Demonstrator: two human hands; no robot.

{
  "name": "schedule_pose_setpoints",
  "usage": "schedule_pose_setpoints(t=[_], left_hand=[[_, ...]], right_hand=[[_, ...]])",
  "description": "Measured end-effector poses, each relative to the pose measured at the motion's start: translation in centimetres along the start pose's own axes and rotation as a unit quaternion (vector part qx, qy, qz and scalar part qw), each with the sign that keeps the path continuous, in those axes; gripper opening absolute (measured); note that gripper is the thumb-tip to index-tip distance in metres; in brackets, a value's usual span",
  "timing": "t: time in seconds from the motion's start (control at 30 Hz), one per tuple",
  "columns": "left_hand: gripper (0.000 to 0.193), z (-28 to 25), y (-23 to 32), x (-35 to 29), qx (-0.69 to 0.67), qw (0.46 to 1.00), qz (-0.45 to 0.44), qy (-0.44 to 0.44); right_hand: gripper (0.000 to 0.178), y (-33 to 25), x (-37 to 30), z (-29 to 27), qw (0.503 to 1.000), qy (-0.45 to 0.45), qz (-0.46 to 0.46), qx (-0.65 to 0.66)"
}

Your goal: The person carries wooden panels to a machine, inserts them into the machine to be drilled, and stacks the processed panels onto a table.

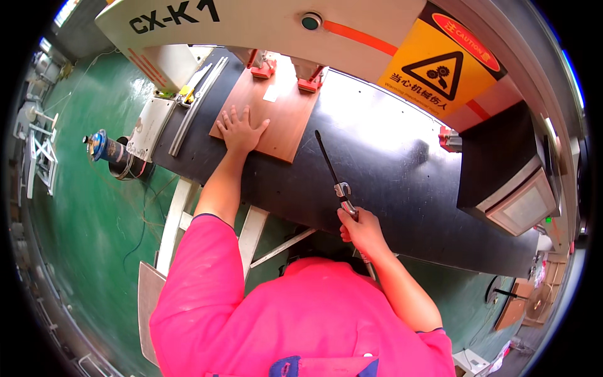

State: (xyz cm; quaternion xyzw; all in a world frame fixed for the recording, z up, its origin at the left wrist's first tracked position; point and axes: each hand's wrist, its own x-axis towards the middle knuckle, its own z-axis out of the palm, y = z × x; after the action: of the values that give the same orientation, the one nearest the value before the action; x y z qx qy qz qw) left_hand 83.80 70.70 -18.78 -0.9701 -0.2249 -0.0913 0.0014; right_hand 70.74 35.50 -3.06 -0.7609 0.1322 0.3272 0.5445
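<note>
A reddish-brown wood panel (286,122) lies on the black machine table (389,169), its far end beneath two red-padded clamps (309,84). My left hand (240,131) rests flat on the panel's near left part, fingers spread. A small white label (271,93) shows on the panel beyond my fingertips. In my right hand (362,231) is an air blow gun (344,200), fingers wrapped round its grip. Its long dark nozzle points up and away over the table, to the right of the panel. A hose seems to run down from the grip toward my body.
Overhead spans the machine's white beam (264,25) with a round button and a yellow warning sign (440,63). A black-housed screen (521,201) juts out at right. Metal guide rails (198,107) lie left of the panel. A blue motor-like unit (107,147) sticks out over the green floor.
</note>
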Motion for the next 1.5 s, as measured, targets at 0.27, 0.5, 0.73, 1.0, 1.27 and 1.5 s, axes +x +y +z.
schedule_pose_setpoints(t=[0.27, 0.5, 0.73, 1.0, 1.27, 1.5], left_hand=[[0.087, -0.1, 0.1, 0.2, -0.012, 1.000, -0.007, -0.016], [0.088, -0.5, -0.2, 0.1, -0.025, 0.999, -0.019, -0.040], [0.087, -0.7, 0.2, 0.3, -0.028, 0.998, -0.017, -0.047], [0.083, -0.6, 0.1, -0.3, 0.005, 1.000, -0.006, -0.006], [0.057, -1.4, 9.2, -9.8, -0.178, 0.970, 0.086, 0.145], [0.051, -10.2, 8.9, -21.4, -0.337, 0.926, 0.128, -0.108]], right_hand=[[0.043, -1.4, -0.6, -1.0, 0.995, -0.066, 0.044, -0.054], [0.045, -2.8, -0.8, -1.7, 0.989, -0.131, 0.062, -0.007], [0.044, -1.8, -0.9, -1.3, 0.991, -0.115, 0.056, 0.026], [0.045, 0.6, -1.7, -3.5, 0.989, -0.117, 0.080, 0.049], [0.042, 4.4, -3.3, -6.7, 0.987, -0.092, 0.103, 0.087], [0.041, 5.5, -3.4, -9.8, 0.983, -0.119, 0.075, 0.116]])
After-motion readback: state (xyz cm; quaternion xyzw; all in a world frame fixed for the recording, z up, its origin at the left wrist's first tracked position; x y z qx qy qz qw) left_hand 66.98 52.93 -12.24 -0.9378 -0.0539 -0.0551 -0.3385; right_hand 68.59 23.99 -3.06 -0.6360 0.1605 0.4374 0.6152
